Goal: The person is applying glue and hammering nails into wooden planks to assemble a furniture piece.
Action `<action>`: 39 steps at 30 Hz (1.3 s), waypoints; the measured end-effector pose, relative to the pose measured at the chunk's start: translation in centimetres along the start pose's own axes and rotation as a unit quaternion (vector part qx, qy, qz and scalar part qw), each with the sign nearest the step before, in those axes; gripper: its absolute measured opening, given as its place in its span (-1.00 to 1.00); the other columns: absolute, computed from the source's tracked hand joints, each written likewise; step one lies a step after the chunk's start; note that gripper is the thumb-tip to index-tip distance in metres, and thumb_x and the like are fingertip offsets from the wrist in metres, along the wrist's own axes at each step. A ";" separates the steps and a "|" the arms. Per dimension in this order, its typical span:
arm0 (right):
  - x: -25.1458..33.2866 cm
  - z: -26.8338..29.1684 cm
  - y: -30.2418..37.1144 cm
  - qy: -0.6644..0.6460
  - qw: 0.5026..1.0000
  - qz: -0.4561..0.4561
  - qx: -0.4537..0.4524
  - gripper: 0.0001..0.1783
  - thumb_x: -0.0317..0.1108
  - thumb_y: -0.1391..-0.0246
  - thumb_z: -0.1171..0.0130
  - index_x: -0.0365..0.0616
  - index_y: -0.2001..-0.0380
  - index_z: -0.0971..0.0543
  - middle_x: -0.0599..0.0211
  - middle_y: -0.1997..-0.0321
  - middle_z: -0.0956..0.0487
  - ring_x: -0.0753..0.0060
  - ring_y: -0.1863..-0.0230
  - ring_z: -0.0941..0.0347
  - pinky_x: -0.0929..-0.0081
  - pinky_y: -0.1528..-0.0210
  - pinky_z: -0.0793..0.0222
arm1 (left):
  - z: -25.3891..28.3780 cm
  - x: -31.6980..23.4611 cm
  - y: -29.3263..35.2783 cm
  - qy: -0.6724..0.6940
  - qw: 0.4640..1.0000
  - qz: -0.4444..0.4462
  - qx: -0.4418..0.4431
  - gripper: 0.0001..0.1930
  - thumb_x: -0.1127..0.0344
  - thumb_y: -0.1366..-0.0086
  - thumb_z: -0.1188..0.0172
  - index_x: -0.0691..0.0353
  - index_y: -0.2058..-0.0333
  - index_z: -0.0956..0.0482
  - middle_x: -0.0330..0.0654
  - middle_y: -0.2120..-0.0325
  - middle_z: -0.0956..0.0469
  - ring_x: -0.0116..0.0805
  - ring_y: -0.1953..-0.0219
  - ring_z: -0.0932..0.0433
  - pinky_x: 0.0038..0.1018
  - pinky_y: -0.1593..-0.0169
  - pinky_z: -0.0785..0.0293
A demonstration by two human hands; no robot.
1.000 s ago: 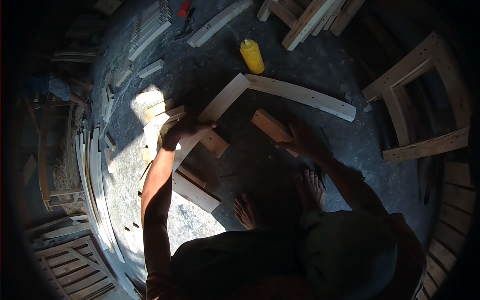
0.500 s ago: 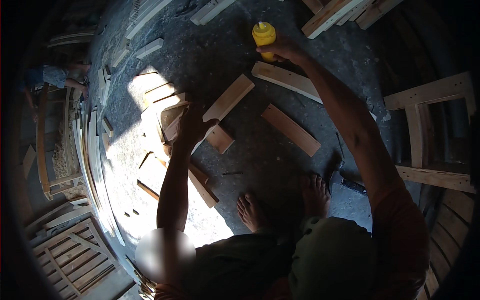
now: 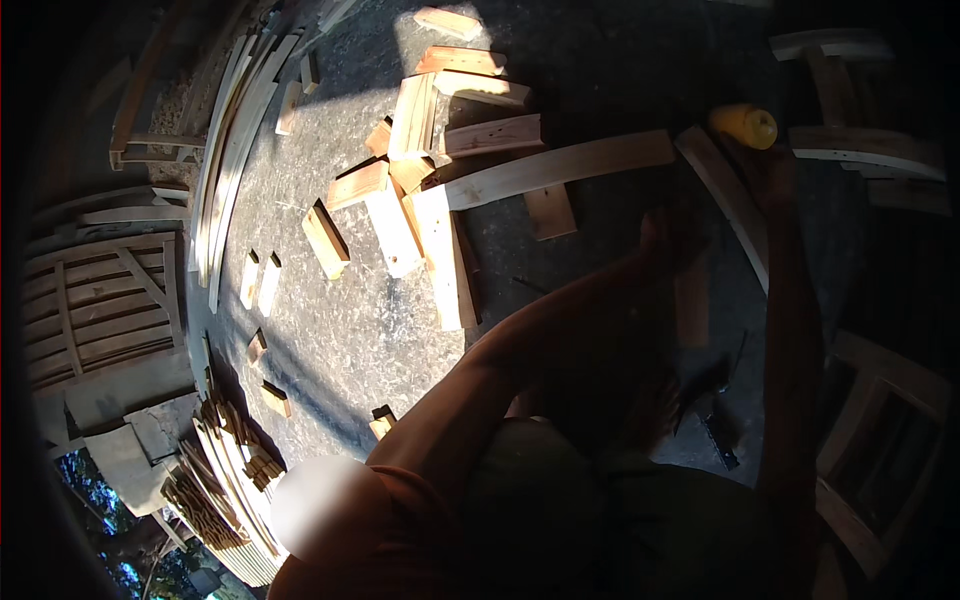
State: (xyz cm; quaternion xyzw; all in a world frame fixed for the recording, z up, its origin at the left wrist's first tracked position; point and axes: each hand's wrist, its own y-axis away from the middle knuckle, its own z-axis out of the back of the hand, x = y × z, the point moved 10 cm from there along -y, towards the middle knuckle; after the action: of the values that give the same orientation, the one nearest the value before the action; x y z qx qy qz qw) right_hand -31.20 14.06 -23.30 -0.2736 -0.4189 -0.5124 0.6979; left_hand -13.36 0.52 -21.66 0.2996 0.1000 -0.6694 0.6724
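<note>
My right hand [image 3: 768,180] is closed around a yellow squeeze bottle [image 3: 742,127], which lies tilted in it at the upper right. Just under that hand, a long board [image 3: 728,195] slants across the floor. My left hand [image 3: 678,240] hovers over the dark floor to the left of this board; shadow hides its fingers. Below the left hand, a short reddish board [image 3: 692,305] lies on the floor. Another long board [image 3: 570,165] extends leftward to a sunlit group of wooden pieces [image 3: 410,205].
Small wood offcuts [image 3: 268,285] are scattered at left, beyond which long thin strips [image 3: 232,160] lie stacked. Wooden frames [image 3: 880,460] stand at right. A black-handled tool [image 3: 718,435], apparently a hammer, rests near my feet. Bundled slats [image 3: 235,490] sit at lower left.
The view has swung left, so the boards appear farther right and turned. My left hand has left the wood pieces and come toward my right hand. The bottle, still held, has tipped over.
</note>
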 end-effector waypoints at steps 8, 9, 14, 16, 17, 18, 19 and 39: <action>1.2 3.9 4.2 -0.251 0.952 0.128 -0.123 -0.61 -0.39 -0.23 -0.18 -0.27 -0.09 -0.47 0.06 -0.13 -0.49 0.10 -0.21 -0.42 0.25 -0.19 -0.37 | -1.7 2.6 3.2 0.201 0.976 -0.085 0.003 -0.47 0.04 -0.27 -0.24 0.28 -0.07 -0.40 0.04 0.05 -0.50 -0.01 -0.02 -0.56 -0.12 0.01 -0.55; 3.3 5.0 6.4 -0.018 0.974 0.149 -0.170 -0.58 -0.34 -0.23 -0.18 -0.26 -0.11 -0.46 0.07 -0.11 -0.50 0.13 -0.20 -0.42 0.25 -0.19 -0.38 | -1.8 3.7 4.0 0.368 0.927 -0.070 0.022 -0.45 0.05 -0.28 -0.24 0.29 -0.10 -0.38 0.01 0.03 -0.50 -0.09 -0.01 -0.56 -0.16 0.02 -0.55; 5.7 5.0 15.1 -0.429 0.887 0.008 -0.172 -0.45 -0.15 -0.24 -0.15 -0.24 -0.18 -0.36 0.12 -0.04 -0.50 0.23 -0.11 -0.48 0.28 -0.14 -0.44 | 0.5 7.6 8.3 0.494 0.869 -0.014 -0.021 -0.36 0.09 -0.27 -0.31 0.29 -0.20 -0.33 -0.09 0.01 -0.54 -0.29 0.08 -0.58 -0.28 0.06 -0.55; 6.7 4.2 17.4 -0.534 0.823 -0.043 -0.190 -0.41 -0.11 -0.23 -0.15 -0.24 -0.19 -0.33 0.13 -0.06 -0.49 0.24 -0.08 -0.50 0.29 -0.13 -0.47 | -0.8 7.1 9.4 0.413 0.905 0.068 0.073 -0.35 0.09 -0.24 -0.34 0.28 -0.20 -0.35 -0.13 0.11 -0.60 -0.30 0.13 -0.61 -0.36 0.07 -0.55; 7.7 3.8 17.9 -0.583 0.790 -0.047 -0.184 -0.43 -0.14 -0.24 -0.17 -0.21 -0.19 -0.32 0.13 -0.03 -0.51 0.25 -0.06 -0.51 0.27 -0.14 -0.48 | 0.1 6.1 9.7 0.417 0.905 0.053 0.069 -0.35 0.09 -0.24 -0.34 0.28 -0.20 -0.35 -0.13 0.11 -0.60 -0.30 0.13 -0.61 -0.36 0.07 -0.55; 8.7 3.1 18.3 -0.675 0.718 -0.049 -0.166 -0.45 -0.17 -0.24 -0.19 -0.18 -0.19 -0.31 0.14 -0.01 -0.52 0.26 -0.05 -0.53 0.25 -0.14 -0.50 | 0.6 4.9 10.2 0.413 0.906 0.037 0.085 -0.35 0.13 -0.21 -0.36 0.28 -0.20 -0.36 -0.13 0.14 -0.62 -0.33 0.13 -0.61 -0.39 0.07 -0.55; 10.5 3.0 18.5 -0.684 0.716 -0.027 -0.139 -0.45 -0.17 -0.24 -0.19 -0.18 -0.19 -0.31 0.14 -0.01 -0.52 0.26 -0.05 -0.53 0.25 -0.14 -0.50 | 1.2 3.6 10.9 0.418 0.904 0.011 0.091 -0.35 0.18 -0.18 -0.38 0.28 -0.19 -0.38 -0.13 0.17 -0.64 -0.35 0.12 -0.61 -0.41 0.06 -0.55; 23.3 2.6 23.4 -0.457 0.856 0.149 -0.188 -0.29 -0.08 0.01 -0.26 -0.33 -0.09 -0.33 0.01 0.02 -0.49 -0.02 0.05 -0.55 -0.04 -0.01 -0.55 | 4.9 -0.6 13.0 0.370 0.906 -0.159 0.132 -0.36 0.33 -0.14 -0.38 0.26 -0.21 -0.39 -0.13 0.06 -0.59 -0.38 -0.01 -0.54 -0.37 -0.11 -0.45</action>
State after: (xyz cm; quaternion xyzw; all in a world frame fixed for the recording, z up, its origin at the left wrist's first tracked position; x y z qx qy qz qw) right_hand -7.00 12.46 -0.68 -0.6624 -0.5407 -0.2884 0.4309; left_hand -2.18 -2.61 -13.94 0.5921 0.2983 -0.6157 0.4258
